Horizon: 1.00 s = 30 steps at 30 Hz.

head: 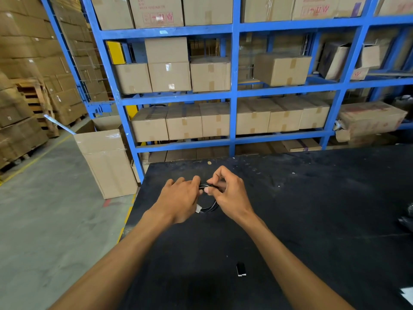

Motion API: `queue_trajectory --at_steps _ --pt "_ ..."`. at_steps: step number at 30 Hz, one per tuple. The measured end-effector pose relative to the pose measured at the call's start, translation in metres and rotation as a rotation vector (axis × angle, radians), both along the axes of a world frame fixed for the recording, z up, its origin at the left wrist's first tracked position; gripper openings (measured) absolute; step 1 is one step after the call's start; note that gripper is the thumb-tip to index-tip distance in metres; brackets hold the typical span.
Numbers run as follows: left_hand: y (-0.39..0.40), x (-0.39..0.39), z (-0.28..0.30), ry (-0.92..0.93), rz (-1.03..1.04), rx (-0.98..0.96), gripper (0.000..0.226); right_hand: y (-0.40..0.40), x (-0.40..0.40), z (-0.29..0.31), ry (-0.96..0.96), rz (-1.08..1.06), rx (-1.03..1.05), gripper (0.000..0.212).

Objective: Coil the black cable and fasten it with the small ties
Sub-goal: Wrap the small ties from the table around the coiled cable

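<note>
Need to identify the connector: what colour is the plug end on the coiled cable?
White, on the black cable, seen in the head view.

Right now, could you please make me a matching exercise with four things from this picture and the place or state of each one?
Things:
1. black cable
2. left hand
3. small black block
4. blue rack

Places or states:
A. stands behind the table, full of boxes
B. coiled, held between both hands
C. lies alone on the table, near the person
D. grips the coil's left side

Pairs: 1-B, 2-D, 3-C, 4-A
</note>
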<state>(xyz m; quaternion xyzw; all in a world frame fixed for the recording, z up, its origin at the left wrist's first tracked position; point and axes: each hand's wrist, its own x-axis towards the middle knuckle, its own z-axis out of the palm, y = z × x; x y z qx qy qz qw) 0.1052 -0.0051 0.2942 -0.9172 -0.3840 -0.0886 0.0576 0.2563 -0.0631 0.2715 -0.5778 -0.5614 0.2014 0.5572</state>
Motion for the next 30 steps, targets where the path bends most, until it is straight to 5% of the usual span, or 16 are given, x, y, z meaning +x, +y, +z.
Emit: queue_trajectory --at_steps 10,25,30 --pt "-0.001 0.002 -0.016 -0.138 0.066 -0.023 0.017 -0.006 0.0 -0.015 0.212 -0.069 -0.009 0.017" --pt "0.005 0.004 -0.011 -0.229 -0.047 -0.215 0.012 0.0 0.005 -0.024 0.149 -0.104 0.089 0.023" --pt "0.008 0.005 -0.012 -0.259 -0.011 -0.475 0.016 0.0 0.005 -0.031 0.152 -0.097 0.101 0.02"
